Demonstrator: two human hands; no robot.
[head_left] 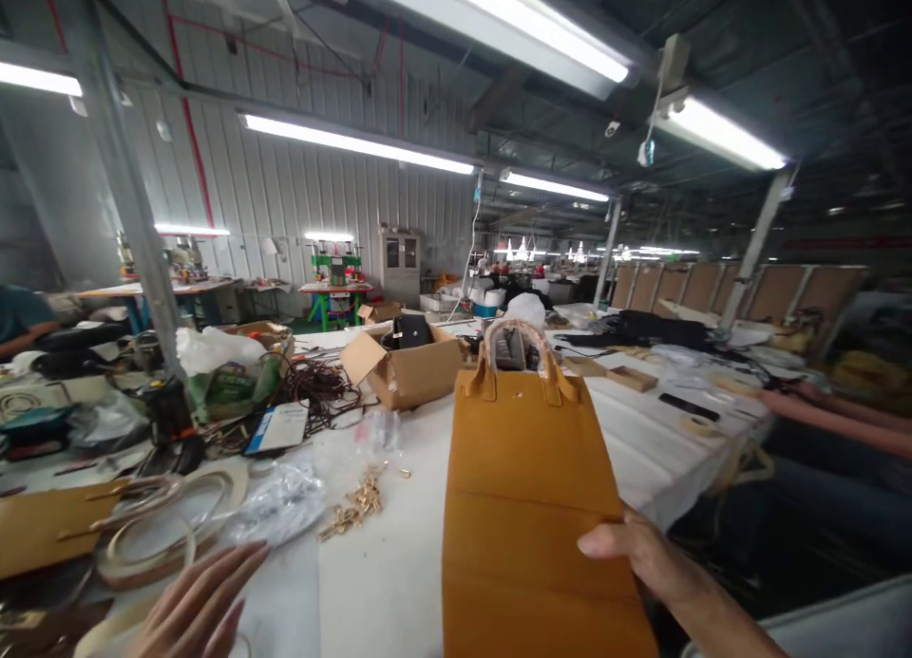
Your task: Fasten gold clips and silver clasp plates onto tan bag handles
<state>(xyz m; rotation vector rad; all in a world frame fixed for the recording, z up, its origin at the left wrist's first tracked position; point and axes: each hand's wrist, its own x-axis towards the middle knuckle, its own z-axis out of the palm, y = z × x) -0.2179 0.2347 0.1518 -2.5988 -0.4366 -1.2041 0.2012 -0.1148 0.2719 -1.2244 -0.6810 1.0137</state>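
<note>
My right hand [634,549] grips the right edge of a mustard-yellow leather handbag panel [531,468], thumb on its face and the other fingers hidden behind. The panel stands tilted up, with two creases across it and a pair of handles [523,340] at the top, wrapped in clear plastic. My left hand [203,606] is at the lower left, fingers stretched out, holding nothing that I can see. Near it lie a clear plastic bag [281,501] and rolls of pale strip [178,516]. Small brass-coloured metal pieces [360,501] are heaped on the white tabletop [385,582].
Behind the heap stands an open cardboard box [420,368] with a black item inside. Tangled brown cords [317,387] and a blue-and-white booklet [279,427] lie to the left, beside another yellow leather piece [53,525]. At the right are a dark phone-like slab [689,407] and another person's arm [841,416].
</note>
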